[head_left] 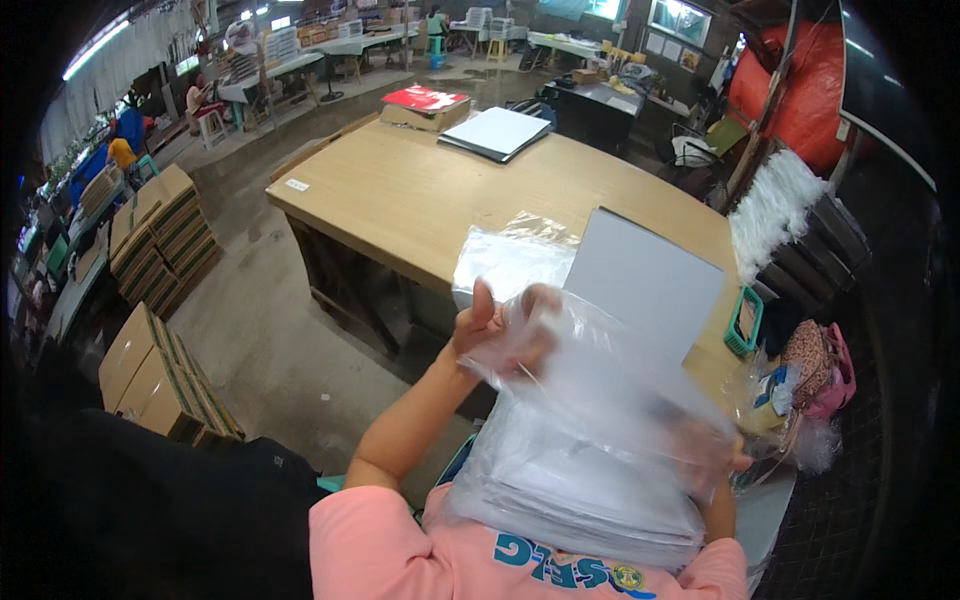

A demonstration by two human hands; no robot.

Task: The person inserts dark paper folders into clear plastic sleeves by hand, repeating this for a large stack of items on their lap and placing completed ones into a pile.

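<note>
A clear plastic bag (pixel 630 365) is stretched between my two hands, its film blurred by motion. My left hand (pixel 510 335) is closed at its upper left end, thumb up, with the fingers partly behind the film. At the lower right end, my right hand (pixel 715 450) grips the bag and shows only partly through it. Beneath the bag, a stack of white sheets in clear plastic (pixel 580 495) lies close against my pink shirt. Just beyond, a flat grey board (pixel 645 280) rests on the table, beside a pile of clear plastic bags (pixel 515 262).
The wooden table (pixel 400 200) carries white sheets on a dark board (pixel 497 132) and a box with a red top (pixel 425 105) at its far side. A green basket (pixel 743 320) and a pink bag (pixel 825 370) sit at right. Cardboard stacks (pixel 150 380) stand at left.
</note>
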